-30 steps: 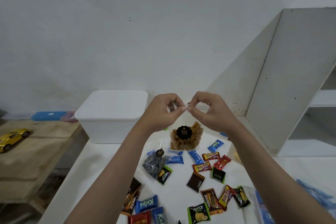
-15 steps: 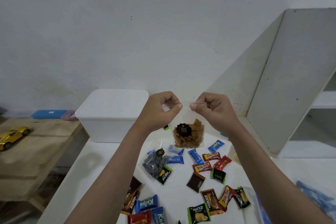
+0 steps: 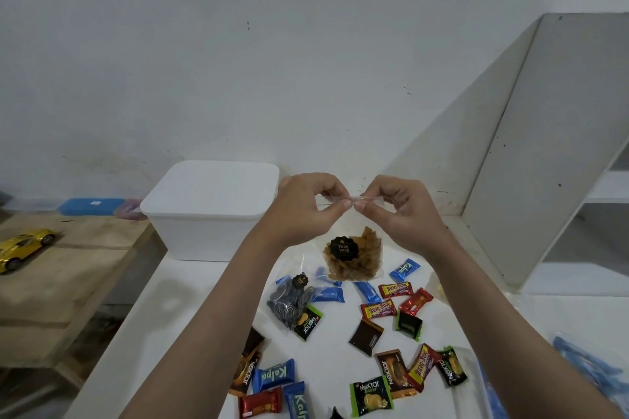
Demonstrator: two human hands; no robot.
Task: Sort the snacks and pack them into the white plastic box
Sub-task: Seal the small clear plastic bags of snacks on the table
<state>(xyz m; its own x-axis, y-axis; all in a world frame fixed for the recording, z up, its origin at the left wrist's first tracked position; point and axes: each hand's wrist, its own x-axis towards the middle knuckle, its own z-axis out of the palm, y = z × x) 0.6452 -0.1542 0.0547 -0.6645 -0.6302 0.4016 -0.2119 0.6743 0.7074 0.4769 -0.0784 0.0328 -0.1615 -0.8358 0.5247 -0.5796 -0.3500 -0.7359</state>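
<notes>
Light: soft, even, slightly dim with a cool cast. Shadows: faint, under my forearms on the white table (image 3: pixel 190 296). Glare: small glints on the wrappers (image 3: pixel 388 291). Focus: mostly sharp. Edges: wide-angle bending, shelf (image 3: pixel 561 133) slanted.

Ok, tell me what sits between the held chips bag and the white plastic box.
In the head view, only the left hand and its forearm cross between the chips bag and the white plastic box; the white table there is otherwise bare.
</notes>
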